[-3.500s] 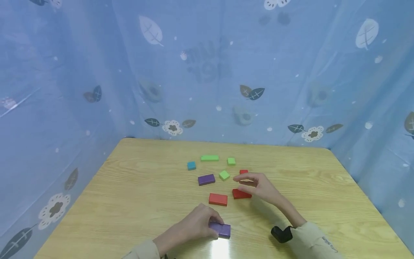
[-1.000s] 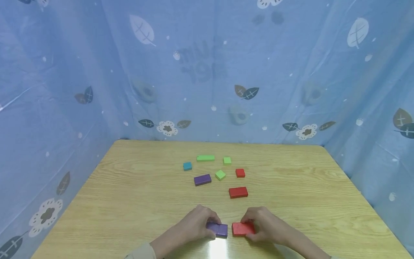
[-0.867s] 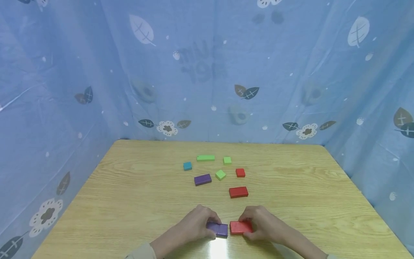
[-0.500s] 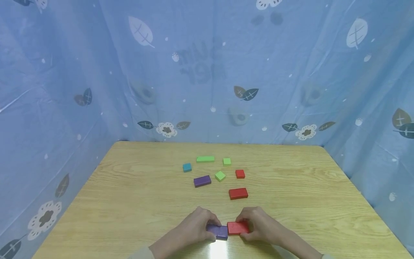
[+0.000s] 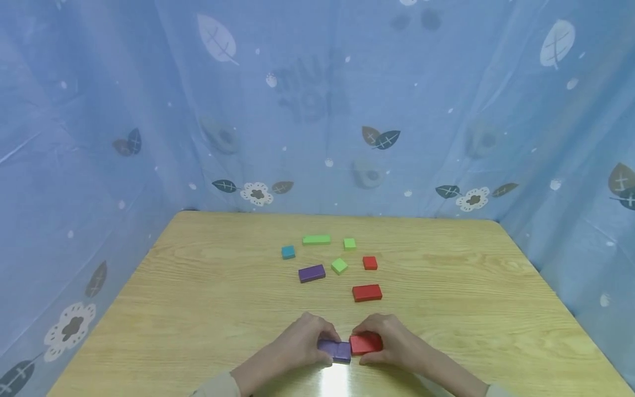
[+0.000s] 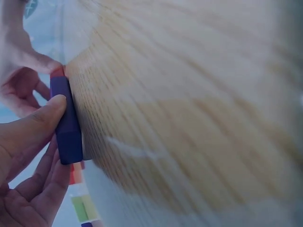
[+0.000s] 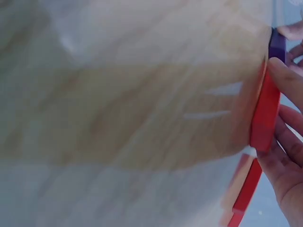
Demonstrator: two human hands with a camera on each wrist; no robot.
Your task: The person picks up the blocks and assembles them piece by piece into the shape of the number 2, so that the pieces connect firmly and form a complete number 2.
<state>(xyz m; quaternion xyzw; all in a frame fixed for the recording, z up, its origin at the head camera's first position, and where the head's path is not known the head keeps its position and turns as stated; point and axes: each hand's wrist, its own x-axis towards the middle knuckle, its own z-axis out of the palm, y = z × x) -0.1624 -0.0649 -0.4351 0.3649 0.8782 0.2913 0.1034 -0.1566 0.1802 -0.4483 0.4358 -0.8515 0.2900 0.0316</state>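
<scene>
Near the front of the table, my left hand (image 5: 303,341) pinches a purple block (image 5: 341,352) between thumb and fingers. A seam line crosses its top, so it may be two pieces. My right hand (image 5: 394,343) holds a red rectangular block (image 5: 365,344) at the purple one's right end. Their ends meet or nearly meet. In the left wrist view, the thumb presses the near side of the purple block (image 6: 70,130), with the red beyond. In the right wrist view, thumb and fingers grip the red block (image 7: 265,116) lengthwise in line with the purple.
Farther back on the wooden table (image 5: 223,292) lie a red block (image 5: 367,293), a small red block (image 5: 370,263), a dark purple block (image 5: 312,273), two small green blocks (image 5: 339,266), a long green block (image 5: 316,240) and a blue block (image 5: 288,252). A blue patterned curtain (image 5: 307,182) surrounds the table.
My right hand has taken the red block from mid-table, brought it to the front and slid it left against or close to the purple block. My left hand has kept its hold in place.
</scene>
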